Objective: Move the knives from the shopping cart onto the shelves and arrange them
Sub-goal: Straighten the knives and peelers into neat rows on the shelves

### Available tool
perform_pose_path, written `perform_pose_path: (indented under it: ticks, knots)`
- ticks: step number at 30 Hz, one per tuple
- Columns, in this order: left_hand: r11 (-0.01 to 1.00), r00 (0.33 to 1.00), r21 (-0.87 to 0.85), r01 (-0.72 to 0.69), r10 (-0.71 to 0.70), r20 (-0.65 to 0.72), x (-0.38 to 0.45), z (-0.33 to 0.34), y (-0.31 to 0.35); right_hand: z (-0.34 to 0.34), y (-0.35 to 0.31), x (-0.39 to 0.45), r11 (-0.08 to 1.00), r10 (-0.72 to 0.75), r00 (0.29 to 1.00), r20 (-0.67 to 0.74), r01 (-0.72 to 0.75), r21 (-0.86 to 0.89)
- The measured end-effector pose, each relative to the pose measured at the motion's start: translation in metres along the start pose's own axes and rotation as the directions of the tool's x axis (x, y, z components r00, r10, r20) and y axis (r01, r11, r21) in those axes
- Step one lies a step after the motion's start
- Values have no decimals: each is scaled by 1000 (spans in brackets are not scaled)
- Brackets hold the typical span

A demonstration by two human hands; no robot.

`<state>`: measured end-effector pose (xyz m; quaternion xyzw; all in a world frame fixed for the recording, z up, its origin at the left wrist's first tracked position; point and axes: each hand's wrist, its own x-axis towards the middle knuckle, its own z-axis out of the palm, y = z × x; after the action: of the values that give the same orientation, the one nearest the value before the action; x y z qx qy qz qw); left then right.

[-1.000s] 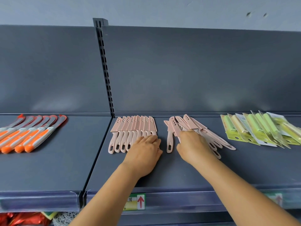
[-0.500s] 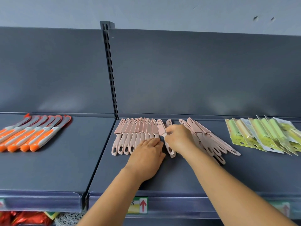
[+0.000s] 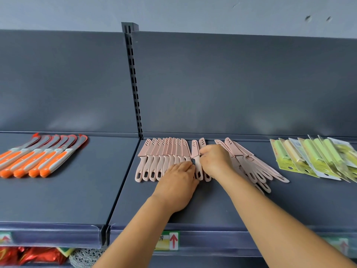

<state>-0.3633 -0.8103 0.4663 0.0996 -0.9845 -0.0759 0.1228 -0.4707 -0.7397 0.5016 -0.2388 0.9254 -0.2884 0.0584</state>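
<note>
Dark grey shelf point(image 3: 222, 206), pink knife section, stocking well advanced but unfinished. Neat row of pink knives point(image 3: 164, 157), left of centre: sheathed blades point to the far wall, looped handles to the near edge, each touching its neighbour. Two single pink knives point(image 3: 196, 161) stand just right of that row, roughly parallel to it but with a small gap. Loose heap of pink knives point(image 3: 249, 163), right of the hands: fanned and overlapping, handles splayed toward the near right, not yet squared. Shopping cart: not in view, so any knives left in it cannot be counted. Left hand point(image 3: 178, 182): lies flat with fingers straight and together, fingertips pressing the handles at the row's right end. Right hand point(image 3: 214, 161): fingers curled around the two single knives; the exact contact is partly hidden. Against half a second ago: the right hand has come down nearer the knife handles, the second single knife now stands closer beside the first, and the left hand remains on the row. Orange-handled knives point(image 3: 38, 161) far left and green packaged items point(image 3: 316, 159) far right lie unchanged.
</note>
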Motion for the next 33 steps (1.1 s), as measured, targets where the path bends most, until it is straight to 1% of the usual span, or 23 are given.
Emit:
perform_pose_path:
  ticks: [3, 5, 8, 12, 15, 17, 19, 21, 24, 29, 33]
  knots:
    - [1000, 1000, 4, -3, 3, -4, 0, 2, -1, 1, 2, -4, 1000, -25, 1000, 16, 25, -2]
    - [1000, 1000, -11, -9, 9, -12, 1, 3, -1, 2, 3, -6, 997, -72, 997, 17, 72, -24]
    - [1000, 1000, -20, -22, 21, -22, 1, 4, -1, 3, 0, -5, 986, -118, 991, 62, 124, -108]
    - [1000, 1000, -18, -3, 3, -17, 0, 2, -2, 2, -1, -4, 951, -96, 990, 104, 121, -283]
    - [1000, 1000, -4, 7, -7, -8, -1, 1, -1, -2, 3, -6, 934, -64, 992, 109, 98, -343]
    - [1000, 1000, 1, 7, -7, -7, 0, 1, -1, -1, 5, -10, 938, -92, 992, 91, 117, -328]
    - [1000, 1000, -8, 11, -11, -8, 0, 1, 0, 1, 8, -15, 948, -146, 987, 71, 160, -275]
    - [999, 1000, -30, 25, -25, -11, 0, 1, -1, 4, 9, -19, 949, -165, 982, 93, 184, -256]
    - [999, 999, -31, 20, -21, -33, 0, 3, -2, 5, 7, -20, 956, -146, 982, 119, 171, -238]
    - [1000, 999, -5, 0, 0, -33, 0, 5, -4, 4, 3, -17, 958, -80, 992, 102, 105, -269]
    - [1000, 999, -13, -9, 9, -43, 1, 7, -5, 5, 1, -15, 950, -81, 990, 112, 111, -292]
